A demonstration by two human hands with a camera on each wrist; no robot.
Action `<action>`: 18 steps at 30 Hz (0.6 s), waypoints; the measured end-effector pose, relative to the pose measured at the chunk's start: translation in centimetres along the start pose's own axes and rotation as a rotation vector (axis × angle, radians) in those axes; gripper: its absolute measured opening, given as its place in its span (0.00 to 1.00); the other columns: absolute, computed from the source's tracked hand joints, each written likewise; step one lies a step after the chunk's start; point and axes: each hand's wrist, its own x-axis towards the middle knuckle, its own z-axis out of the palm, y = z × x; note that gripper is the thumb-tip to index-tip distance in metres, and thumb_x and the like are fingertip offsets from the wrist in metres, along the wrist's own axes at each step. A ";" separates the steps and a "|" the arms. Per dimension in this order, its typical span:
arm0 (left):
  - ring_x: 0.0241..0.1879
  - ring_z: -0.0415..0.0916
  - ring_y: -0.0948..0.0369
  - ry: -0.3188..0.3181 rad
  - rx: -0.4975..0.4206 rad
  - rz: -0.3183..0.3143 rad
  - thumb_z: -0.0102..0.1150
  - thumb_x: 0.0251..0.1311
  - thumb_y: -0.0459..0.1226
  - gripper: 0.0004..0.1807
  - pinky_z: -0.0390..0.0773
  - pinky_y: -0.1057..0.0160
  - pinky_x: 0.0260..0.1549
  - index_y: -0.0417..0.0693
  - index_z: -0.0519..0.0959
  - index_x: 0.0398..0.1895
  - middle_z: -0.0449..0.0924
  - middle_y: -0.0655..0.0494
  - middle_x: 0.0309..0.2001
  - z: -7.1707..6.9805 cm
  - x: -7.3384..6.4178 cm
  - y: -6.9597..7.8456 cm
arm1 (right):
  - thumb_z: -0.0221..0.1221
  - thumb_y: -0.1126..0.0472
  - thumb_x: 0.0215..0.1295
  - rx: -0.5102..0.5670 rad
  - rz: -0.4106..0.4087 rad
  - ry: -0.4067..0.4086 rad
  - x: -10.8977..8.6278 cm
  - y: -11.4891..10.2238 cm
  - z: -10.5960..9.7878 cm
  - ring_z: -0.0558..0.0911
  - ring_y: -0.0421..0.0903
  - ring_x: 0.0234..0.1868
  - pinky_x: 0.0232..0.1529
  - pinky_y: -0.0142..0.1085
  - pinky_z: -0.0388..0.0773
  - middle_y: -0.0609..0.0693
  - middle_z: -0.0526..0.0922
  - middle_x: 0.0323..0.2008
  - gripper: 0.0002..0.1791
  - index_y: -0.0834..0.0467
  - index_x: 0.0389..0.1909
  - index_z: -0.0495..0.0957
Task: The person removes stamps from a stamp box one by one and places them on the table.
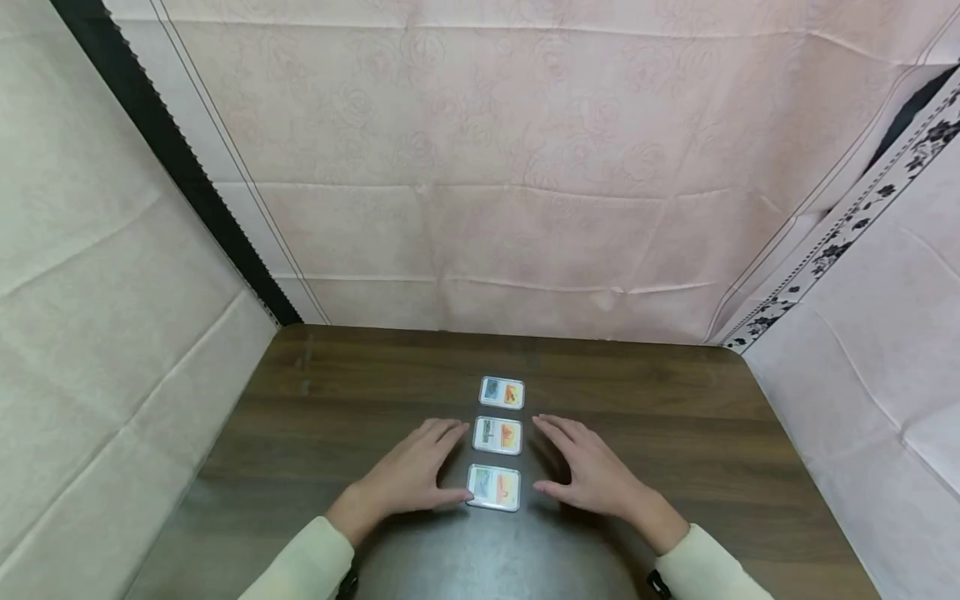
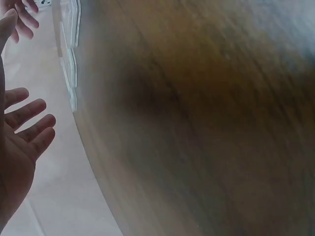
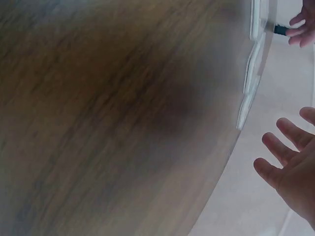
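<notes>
Three flat clear-edged cards with printed pictures lie in a column on the table: the far card (image 1: 502, 392), the middle card (image 1: 497, 435) and the near card (image 1: 494, 487). Left of the column is my left hand (image 1: 408, 471), fingers extended and thumb tip at the near card's left edge; whether it touches cannot be told. My right hand (image 1: 596, 473) faces it from the other side, thumb and fingers spread apart, a small gap from the cards. Neither palm holds anything in the left wrist view (image 2: 22, 147) or the right wrist view (image 3: 295, 167).
The brown wood-grain table (image 1: 337, 392) has rounded far corners. Pale cloth (image 1: 525, 167) hangs behind it, with more cloth along the left and right sides. A black strip (image 1: 180, 167) runs down the left corner, and a floral band (image 1: 840, 233) down the right.
</notes>
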 end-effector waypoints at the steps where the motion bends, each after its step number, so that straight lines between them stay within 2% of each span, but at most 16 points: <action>1: 0.72 0.65 0.51 -0.006 0.004 0.006 0.62 0.55 0.71 0.55 0.70 0.45 0.68 0.49 0.63 0.78 0.67 0.49 0.74 0.1 0.1 0.1 | 0.71 0.36 0.58 0.004 0.001 -0.004 0.0 -0.1 0.1 0.72 0.55 0.71 0.67 0.59 0.70 0.53 0.69 0.74 0.52 0.49 0.80 0.60; 6: 0.71 0.66 0.53 -0.026 0.007 0.039 0.64 0.53 0.72 0.56 0.70 0.48 0.68 0.47 0.65 0.77 0.68 0.50 0.73 0.4 0.4 0.5 | 0.71 0.37 0.58 0.033 0.002 -0.029 0.2 -0.4 0.8 0.73 0.53 0.69 0.65 0.58 0.72 0.52 0.71 0.71 0.50 0.50 0.78 0.63; 13: 0.68 0.69 0.54 -0.020 0.030 0.102 0.67 0.50 0.72 0.57 0.73 0.50 0.66 0.44 0.68 0.74 0.71 0.49 0.70 1.2 0.8 0.8 | 0.71 0.35 0.58 0.096 0.010 -0.094 0.5 -1.1 1.3 0.72 0.50 0.68 0.64 0.54 0.75 0.50 0.72 0.69 0.48 0.51 0.76 0.66; 18: 0.67 0.70 0.55 -0.032 0.024 0.125 0.70 0.50 0.70 0.56 0.73 0.52 0.66 0.43 0.69 0.73 0.72 0.50 0.68 1.4 1.0 1.2 | 0.70 0.36 0.59 0.097 -0.010 -0.125 0.7 -1.5 1.6 0.73 0.48 0.67 0.63 0.50 0.77 0.50 0.73 0.67 0.46 0.53 0.74 0.68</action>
